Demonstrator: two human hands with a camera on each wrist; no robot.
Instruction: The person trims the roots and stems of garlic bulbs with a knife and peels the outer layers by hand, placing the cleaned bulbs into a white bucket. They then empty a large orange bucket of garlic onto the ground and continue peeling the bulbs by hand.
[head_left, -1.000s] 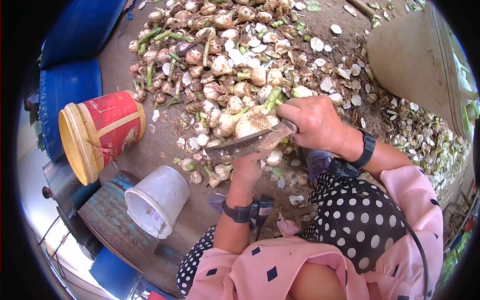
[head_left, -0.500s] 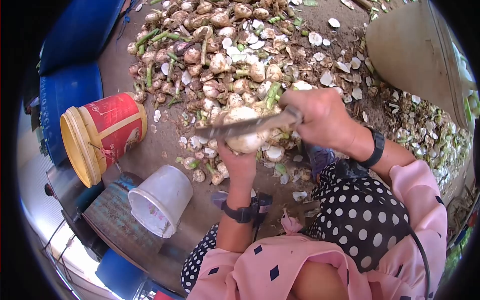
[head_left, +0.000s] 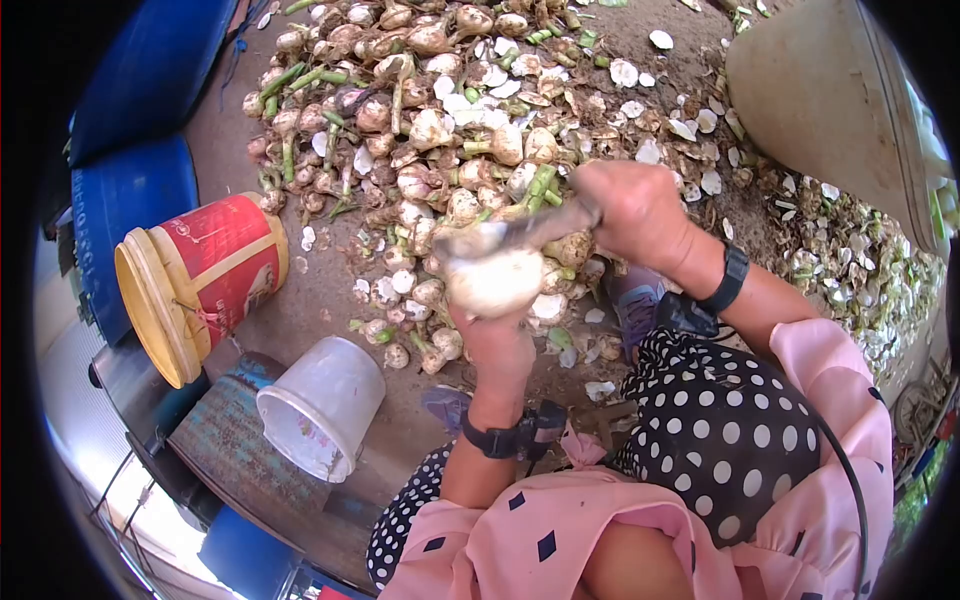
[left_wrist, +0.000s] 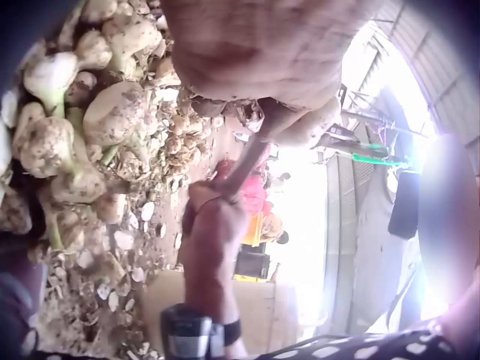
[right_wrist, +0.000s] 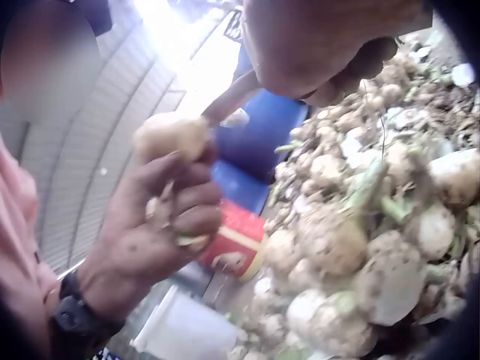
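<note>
A pale, rounded bulb (head_left: pixel 497 280) sat near the centre of the head view, blurred, its skin off-white with patches of dirt. In the right wrist view it showed at upper left as a tan lump (right_wrist: pixel 171 136). A knife (head_left: pixel 520 232) lay across its top, the grey blade running from centre frame up toward the right, touching the bulb. The edge itself was too blurred to make out.

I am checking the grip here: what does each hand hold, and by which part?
The left hand grips a white bulb from beneath; the right hand holds a knife by its handle.
</note>
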